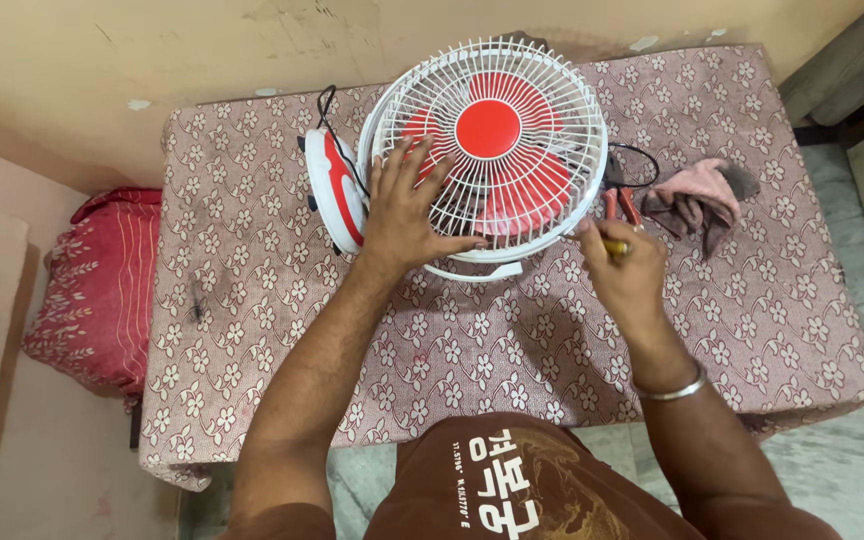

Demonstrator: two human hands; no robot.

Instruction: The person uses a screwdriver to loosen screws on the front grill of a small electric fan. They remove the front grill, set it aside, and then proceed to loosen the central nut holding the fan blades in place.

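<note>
- Table fan (489, 150) lay face-up at the far middle of the table (252, 330), which was covered in a floral cloth; the white wire guard faced the camera, red blades and red hub showing through.
- Fan base (335, 190), white with a red band, stood on edge just left of the guard, touching or nearly touching it. Black cord (327, 105) ran off behind it.
- Left hand (407, 205) lay flat and spread on the lower-left of the guard, fingers open over the wires, pressing down rather than gripping. Judged: it was steadying the fan.
- Right hand (624, 262) was closed around a slim tool with a yellow handle (612, 245), tip aimed at the lower-right rim of the guard. Looked like a screwdriver; tip too small to confirm.
- Progress, as judged: front guard was on and seated all round, blades in place, rim ring unbroken. No loose screws or clips seen on the cloth. So any opening-up looked at an early stage, with work at one rim point only.
- Left, as judged: the rest of the rim fasteners, then guard and blades, if those were the aim.
- Red-handled pliers (620, 205) lay just right of the fan, beside a crumpled pink rag (697, 195). Neither touched.
- Small dark item (196, 300) lay on the cloth at far left; could not tell what.
</note>
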